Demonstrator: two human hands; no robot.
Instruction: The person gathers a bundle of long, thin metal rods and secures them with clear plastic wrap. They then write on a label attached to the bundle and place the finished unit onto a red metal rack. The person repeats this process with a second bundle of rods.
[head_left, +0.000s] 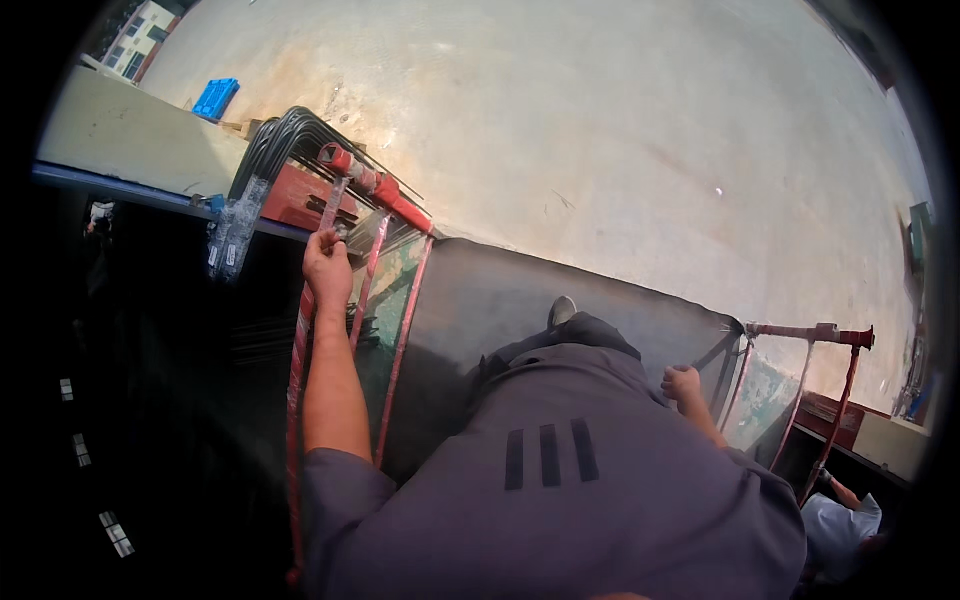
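My left hand (328,268) is raised to the left-hand red metal frame. Its fingers are closed around a red bar (301,345) wrapped in whitish film, just below the frame's thick red top rail (400,203). A small shiny spot at the fingertips is too small to make out. My right hand (682,383) hangs beside my body in a loose fist with nothing visible in it. Below that hand lies a dark grey sheet-like surface (480,290), stretching between two red frames. My shoe (562,311) shows on this surface.
Bent dark rods (290,135) are bundled beyond my left hand. A second red frame (800,335) stands at the right, where another person (843,528) is partly visible. A blue crate (216,98) rests on the pale concrete ground (620,150).
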